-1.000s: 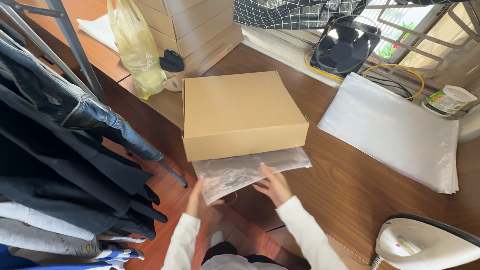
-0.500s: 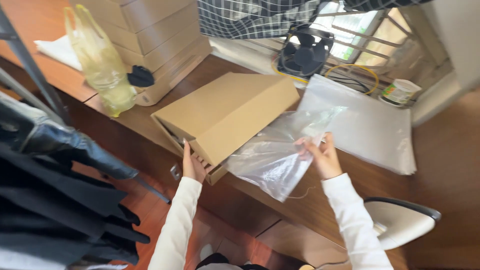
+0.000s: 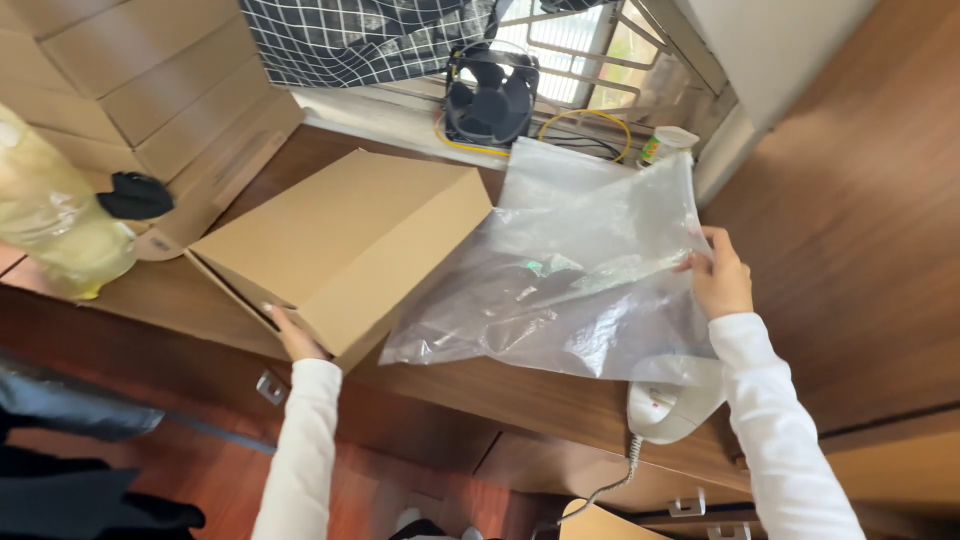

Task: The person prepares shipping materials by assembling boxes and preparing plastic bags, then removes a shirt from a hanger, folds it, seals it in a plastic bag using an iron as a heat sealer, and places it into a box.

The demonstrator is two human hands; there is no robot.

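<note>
Fingers of my left hand [image 3: 296,340] clutch the near corner of the cardboard box [image 3: 340,245], tilted on the desk [image 3: 520,385], while rightward my right hand [image 3: 720,275] pinches the clear plastic bag [image 3: 560,290], spread between both grips.

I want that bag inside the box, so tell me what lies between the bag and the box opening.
Nothing visible does. The right hand holds the clear plastic bag up beside the cardboard box, whose near edge the left hand holds; the opening itself hardly shows.
</note>
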